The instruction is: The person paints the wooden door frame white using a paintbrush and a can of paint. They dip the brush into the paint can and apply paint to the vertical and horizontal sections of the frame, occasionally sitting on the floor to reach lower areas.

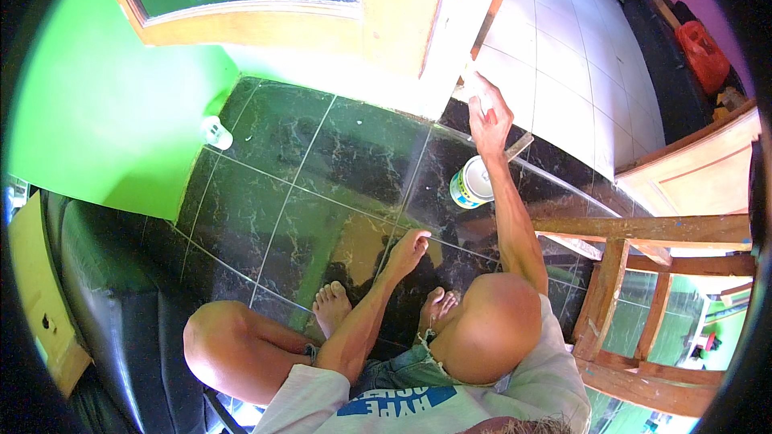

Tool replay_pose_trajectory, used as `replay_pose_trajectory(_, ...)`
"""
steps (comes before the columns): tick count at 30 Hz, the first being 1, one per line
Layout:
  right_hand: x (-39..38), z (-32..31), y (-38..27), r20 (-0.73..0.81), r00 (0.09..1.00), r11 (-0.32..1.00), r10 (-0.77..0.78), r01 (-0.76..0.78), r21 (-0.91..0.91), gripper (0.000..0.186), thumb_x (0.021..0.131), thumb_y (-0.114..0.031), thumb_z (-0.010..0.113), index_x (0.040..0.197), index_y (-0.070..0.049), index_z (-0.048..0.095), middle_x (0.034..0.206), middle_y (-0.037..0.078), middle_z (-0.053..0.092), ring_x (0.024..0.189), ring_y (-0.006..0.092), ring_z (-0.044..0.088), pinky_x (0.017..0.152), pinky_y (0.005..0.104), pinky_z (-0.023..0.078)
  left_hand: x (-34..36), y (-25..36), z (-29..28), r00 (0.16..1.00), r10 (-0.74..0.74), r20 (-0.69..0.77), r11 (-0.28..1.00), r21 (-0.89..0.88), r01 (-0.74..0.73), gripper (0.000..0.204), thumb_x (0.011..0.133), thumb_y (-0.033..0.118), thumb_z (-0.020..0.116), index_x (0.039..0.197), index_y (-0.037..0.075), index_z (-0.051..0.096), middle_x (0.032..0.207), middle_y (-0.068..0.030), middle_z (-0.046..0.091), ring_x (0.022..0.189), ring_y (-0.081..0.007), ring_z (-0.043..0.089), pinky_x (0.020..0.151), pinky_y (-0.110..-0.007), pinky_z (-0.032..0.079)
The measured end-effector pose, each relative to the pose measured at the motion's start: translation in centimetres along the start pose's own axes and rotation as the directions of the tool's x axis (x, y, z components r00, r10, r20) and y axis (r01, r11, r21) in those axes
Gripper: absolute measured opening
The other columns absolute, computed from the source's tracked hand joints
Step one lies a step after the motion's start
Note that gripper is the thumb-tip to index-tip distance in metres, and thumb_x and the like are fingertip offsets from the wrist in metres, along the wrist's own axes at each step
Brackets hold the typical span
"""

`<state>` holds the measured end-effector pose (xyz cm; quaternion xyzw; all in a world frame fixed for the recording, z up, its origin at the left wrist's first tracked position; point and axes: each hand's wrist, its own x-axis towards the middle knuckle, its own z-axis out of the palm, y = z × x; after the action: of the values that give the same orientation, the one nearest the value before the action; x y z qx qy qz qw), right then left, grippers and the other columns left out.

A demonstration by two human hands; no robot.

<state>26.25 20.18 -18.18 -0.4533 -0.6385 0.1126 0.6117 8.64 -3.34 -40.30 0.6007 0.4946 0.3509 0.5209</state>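
Note:
My right hand (488, 112) is raised at the white door frame (446, 32) beside the wooden glass-paned door (386, 20), fingers closed round something pale that I cannot make out against the glare. Below it a white paint can (468, 189) stands on the dark tiles, with a narrow flat stick (519, 145) just behind it, partly hidden by my forearm. My left hand (410, 251) hangs over the floor below and left of the can, loosely curled, with nothing seen in it.
A green wall (96, 96) has a small white container (217, 133) at its foot. A black padded seat (96, 289) is on the left, a wooden frame (611, 297) on the right. Through the doorway are white tiles (563, 48), dark furniture and a red bag (701, 56).

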Motion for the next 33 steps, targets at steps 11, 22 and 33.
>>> replay_pose_trajectory(11, -0.9, 0.4, 1.4, 0.029, 0.999, 0.998, 0.019, -0.021, 0.052, 0.038, 0.089, 0.006, 0.062, 0.126, -0.003, 0.069, 0.124, 0.019, 0.071, 0.116, 0.0265, 0.068, 0.102, 0.0372, 0.051, 0.6, -0.9, -0.1, 1.000, -0.005, 0.016, 1.000, -0.011, 0.005, 0.029, 0.098, 0.009, 0.062, 0.127, 0.007, 0.060, 0.095, -0.0066, 0.063, 0.090, -0.0181, 0.062, 0.081, -0.034, 0.051)
replay_pose_trajectory(22, -5.9, -2.4, -5.2, 0.029, 0.979, 0.980, 0.199, -0.200, 0.023, 0.027, 0.094, -0.003, 0.070, 0.120, -0.003, 0.074, 0.116, 0.011, 0.065, 0.100, 0.0216, 0.065, 0.089, 0.0345, 0.050, 0.0, -0.7, 0.3, 0.998, 0.043, -0.036, 0.996, 0.081, -0.040, 0.031, 0.096, 0.008, 0.064, 0.126, 0.007, 0.061, 0.096, -0.0082, 0.064, 0.086, -0.0208, 0.064, 0.081, -0.036, 0.052)
replay_pose_trajectory(33, -8.0, -6.8, -10.2, 0.499, 0.721, 0.669, 0.481, -0.670, 0.323, 0.035, 0.098, -0.012, 0.066, 0.132, -0.005, 0.063, 0.098, 0.003, 0.055, 0.084, 0.0140, 0.063, 0.086, 0.0355, 0.060, 0.2, -0.2, -0.1, 0.999, 0.043, 0.019, 0.999, 0.018, -0.044, 0.028, 0.099, 0.014, 0.064, 0.126, 0.008, 0.062, 0.097, -0.0073, 0.067, 0.091, -0.0197, 0.065, 0.084, -0.035, 0.053)
